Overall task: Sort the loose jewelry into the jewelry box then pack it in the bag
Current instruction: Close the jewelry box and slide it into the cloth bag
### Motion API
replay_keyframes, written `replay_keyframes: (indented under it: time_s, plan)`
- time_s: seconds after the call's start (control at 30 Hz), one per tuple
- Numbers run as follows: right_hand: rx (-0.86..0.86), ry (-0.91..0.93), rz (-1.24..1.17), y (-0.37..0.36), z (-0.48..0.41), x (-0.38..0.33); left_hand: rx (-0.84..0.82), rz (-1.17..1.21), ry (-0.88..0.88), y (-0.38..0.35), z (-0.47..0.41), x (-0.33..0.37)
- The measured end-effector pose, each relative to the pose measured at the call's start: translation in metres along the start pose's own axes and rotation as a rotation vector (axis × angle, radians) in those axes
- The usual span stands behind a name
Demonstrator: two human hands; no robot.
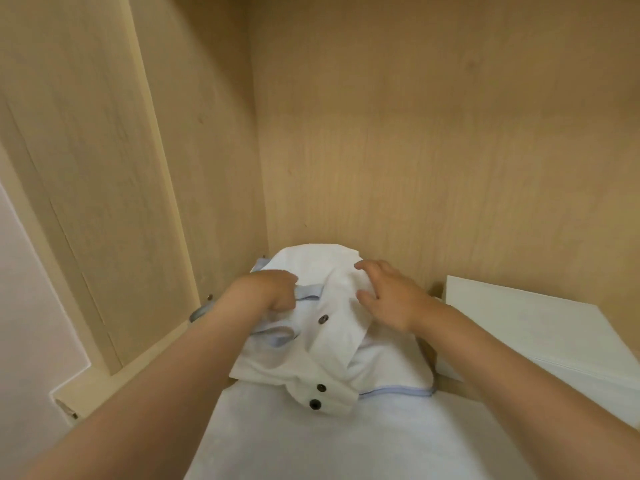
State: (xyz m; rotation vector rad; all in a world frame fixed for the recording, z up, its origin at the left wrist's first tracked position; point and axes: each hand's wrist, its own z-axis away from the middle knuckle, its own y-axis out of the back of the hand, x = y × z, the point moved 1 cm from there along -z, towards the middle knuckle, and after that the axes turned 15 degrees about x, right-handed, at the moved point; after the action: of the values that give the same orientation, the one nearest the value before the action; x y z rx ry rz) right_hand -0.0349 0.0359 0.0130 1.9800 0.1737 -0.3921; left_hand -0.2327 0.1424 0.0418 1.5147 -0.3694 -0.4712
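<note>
Both my hands are inside a wooden wardrobe compartment, on a folded white shirt (332, 344) with dark buttons and pale blue trim. My left hand (273, 292) is curled shut on the shirt's blue-edged collar at its left side. My right hand (388, 292) lies flat on top of the shirt, fingers spread, pressing the cloth. The shirt rests on a stack of white fabric (346, 438) that reaches toward me. No jewelry, jewelry box or bag shows in view.
A white flat box (540, 327) sits on the shelf at the right, close to my right forearm. The wardrobe's back panel (433, 133) stands just behind the shirt. The open door (86, 168) with a metal handle (201, 311) is at the left.
</note>
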Motion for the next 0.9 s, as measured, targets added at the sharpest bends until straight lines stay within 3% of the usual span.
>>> replay_keyframes:
  time_s: [0.17, 0.33, 0.53, 0.67, 0.77, 0.9]
  plan:
    - [-0.247, -0.078, 0.530, 0.034, 0.026, 0.039, 0.203, 0.441, -0.164, 0.025, 0.013, 0.088]
    - [-0.233, -0.130, 0.433, 0.050, 0.059, 0.065, 0.030, 0.609, -0.350, 0.006, 0.041, 0.185]
    - [-0.216, -0.148, 0.485, 0.083, 0.091, 0.100, -0.026, 0.819, -0.386, -0.011, 0.046, 0.236]
    - [-0.261, -0.201, 0.556, 0.102, 0.102, 0.123, -0.029, 0.781, -0.389, -0.022, 0.040, 0.251]
    - [-0.173, -0.131, 0.551, 0.102, 0.098, 0.124, 0.051, 0.696, -0.356, -0.021, 0.032, 0.245]
    - [-0.082, -0.118, 0.232, 0.072, 0.077, 0.095, 0.232, 0.511, -0.270, -0.013, 0.019, 0.210]
